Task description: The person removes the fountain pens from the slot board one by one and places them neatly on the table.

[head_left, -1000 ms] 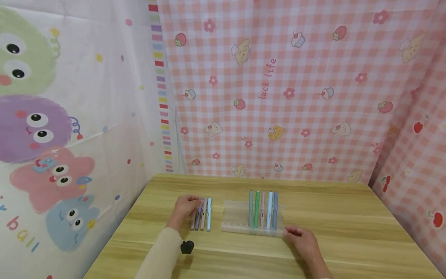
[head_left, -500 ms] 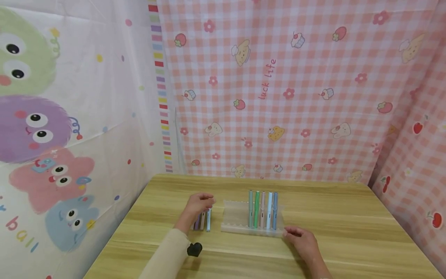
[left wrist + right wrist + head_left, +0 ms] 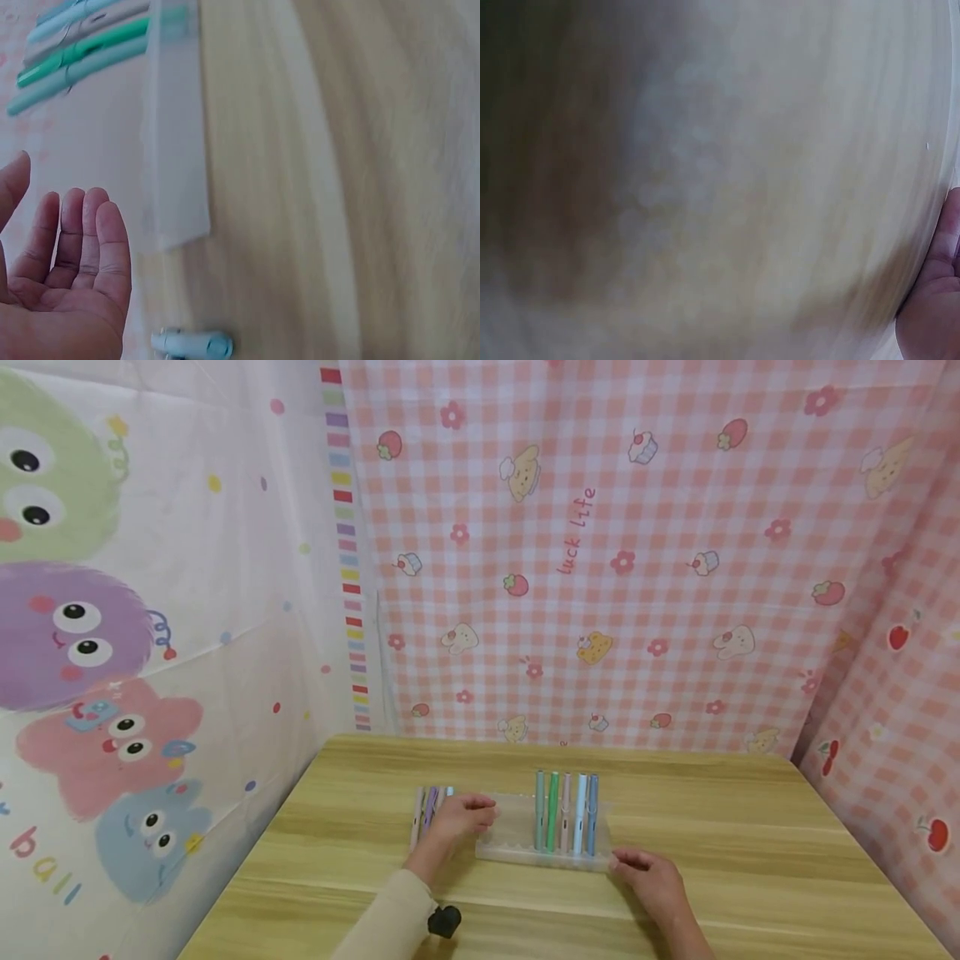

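Observation:
My left hand (image 3: 467,814) is over the left end of a clear plastic pen rack (image 3: 510,827). In the left wrist view its fingers are relaxed and loosely bent, with nothing between them and the thumb apart. Several capped pens lean side by side in the rack's right half, among them a bright green pen (image 3: 553,814), a light blue pen (image 3: 581,814) and a dark blue pen (image 3: 593,814). At the rack's front right corner, my right hand (image 3: 654,881) pinches the edge between thumb and fingers. Only part of that hand shows in the right wrist view.
To the left, more pens lie in a row on the wooden table (image 3: 345,827), including a purple pen (image 3: 430,806); my left hand partly hides them. One light blue pen end (image 3: 196,345) shows in the left wrist view. A checked curtain (image 3: 600,610) hangs behind the table.
My left hand has moved right, from the loose pens to the rack's left end. My right hand and the pens in the rack have stayed in place.

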Tool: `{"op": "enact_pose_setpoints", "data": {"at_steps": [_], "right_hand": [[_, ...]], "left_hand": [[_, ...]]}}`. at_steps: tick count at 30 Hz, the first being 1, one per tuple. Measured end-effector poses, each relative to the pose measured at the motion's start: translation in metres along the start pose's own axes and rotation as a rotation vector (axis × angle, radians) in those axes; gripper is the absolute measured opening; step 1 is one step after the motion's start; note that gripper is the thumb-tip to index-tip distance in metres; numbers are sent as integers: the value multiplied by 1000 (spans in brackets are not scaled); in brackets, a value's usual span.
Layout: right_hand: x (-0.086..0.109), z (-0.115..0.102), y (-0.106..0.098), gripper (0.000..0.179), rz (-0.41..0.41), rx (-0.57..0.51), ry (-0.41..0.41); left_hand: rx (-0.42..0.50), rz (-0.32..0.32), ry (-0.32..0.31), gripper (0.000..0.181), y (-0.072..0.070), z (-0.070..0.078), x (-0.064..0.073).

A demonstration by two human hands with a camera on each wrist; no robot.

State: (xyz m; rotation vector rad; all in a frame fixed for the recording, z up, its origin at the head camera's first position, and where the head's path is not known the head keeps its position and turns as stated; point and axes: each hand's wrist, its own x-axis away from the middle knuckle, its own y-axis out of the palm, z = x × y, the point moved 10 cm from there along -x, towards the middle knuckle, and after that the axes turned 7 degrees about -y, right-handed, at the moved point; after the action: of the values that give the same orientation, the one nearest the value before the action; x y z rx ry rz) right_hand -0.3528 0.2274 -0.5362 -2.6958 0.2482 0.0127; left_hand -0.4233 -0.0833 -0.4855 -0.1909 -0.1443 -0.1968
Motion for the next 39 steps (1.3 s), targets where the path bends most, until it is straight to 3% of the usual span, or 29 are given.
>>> {"op": "enact_pose_setpoints", "data": {"at_steps": [7, 14, 21, 39], "right_hand": [[-2, 1, -1, 23, 8, 2, -6], [-1, 0, -1, 24, 8, 1, -14], [0, -2, -2, 22, 15, 2, -20], [0, -1, -1, 21, 6, -20, -2]], "left_hand": [[22, -30, 27, 30, 24, -1, 1], [-2, -10, 24, 29, 40, -3, -5], [22, -28, 20, 29, 55, -4, -10], [13, 13, -30, 27, 66, -11, -21]]}}
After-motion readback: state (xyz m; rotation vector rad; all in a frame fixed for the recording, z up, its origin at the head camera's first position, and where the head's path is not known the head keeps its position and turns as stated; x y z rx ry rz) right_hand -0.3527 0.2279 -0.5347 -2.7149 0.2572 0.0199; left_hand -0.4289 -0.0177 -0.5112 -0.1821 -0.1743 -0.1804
